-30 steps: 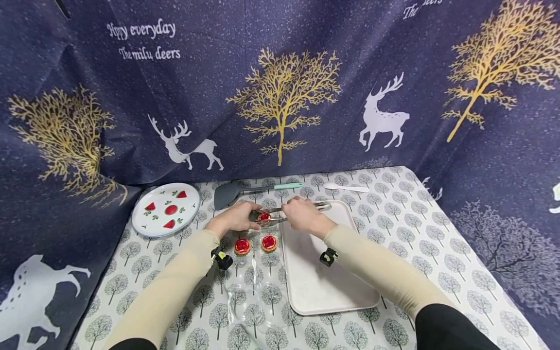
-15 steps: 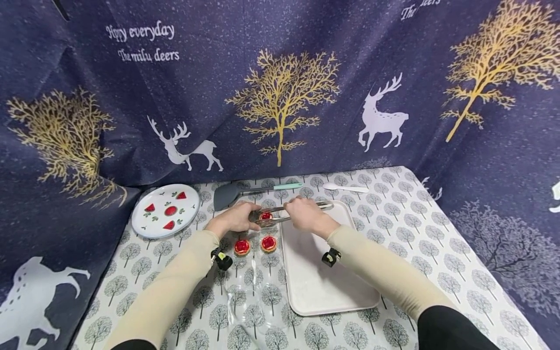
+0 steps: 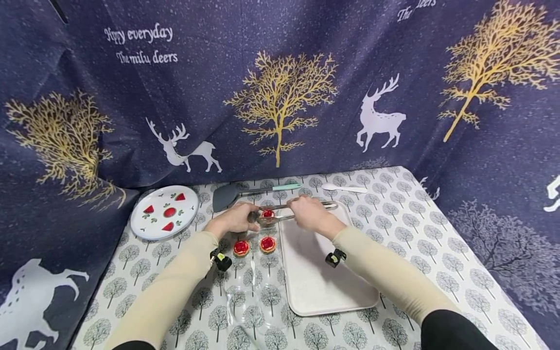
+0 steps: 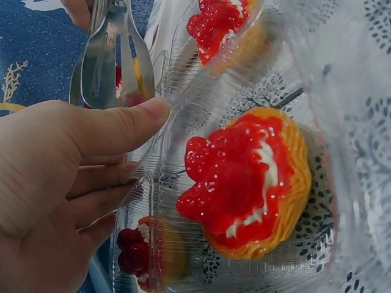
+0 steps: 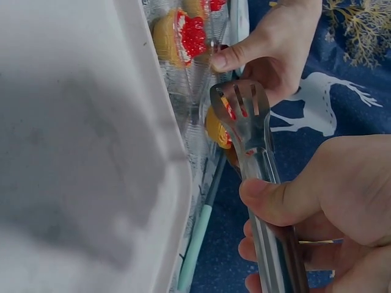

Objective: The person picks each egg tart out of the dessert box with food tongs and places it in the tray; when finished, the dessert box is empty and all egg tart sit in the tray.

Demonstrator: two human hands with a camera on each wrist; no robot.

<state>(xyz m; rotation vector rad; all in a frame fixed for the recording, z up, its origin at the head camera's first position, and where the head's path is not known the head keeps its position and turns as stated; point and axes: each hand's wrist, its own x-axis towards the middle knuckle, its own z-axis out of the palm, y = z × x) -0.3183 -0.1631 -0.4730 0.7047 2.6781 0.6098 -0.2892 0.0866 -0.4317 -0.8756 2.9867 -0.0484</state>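
Observation:
In the head view my right hand (image 3: 309,212) grips metal serving tongs (image 5: 263,213) around their middle. Their slotted ends lie on either side of a red-topped tart (image 3: 268,214) at the back right of a clear plastic container (image 4: 305,67). My left hand (image 3: 236,218) pinches the container's rim at the back, thumb on top and fingers behind. Two more tarts show in front, a left one (image 3: 240,248) and a right one (image 3: 268,244). Another tart (image 4: 140,253) appears beside my left fingers in the left wrist view; from the head it is hidden.
A white tray (image 3: 323,272) lies right beside the container, whose clear lid (image 3: 253,306) spreads towards me. A watermelon-patterned plate (image 3: 148,228) sits at the left. Behind are a grey turner (image 3: 225,197) with a mint handle and a white spoon (image 3: 343,188).
My right hand and the tongs have shifted a little to the right, and the tart between the tong ends has moved slightly the same way. My left hand stays on the container.

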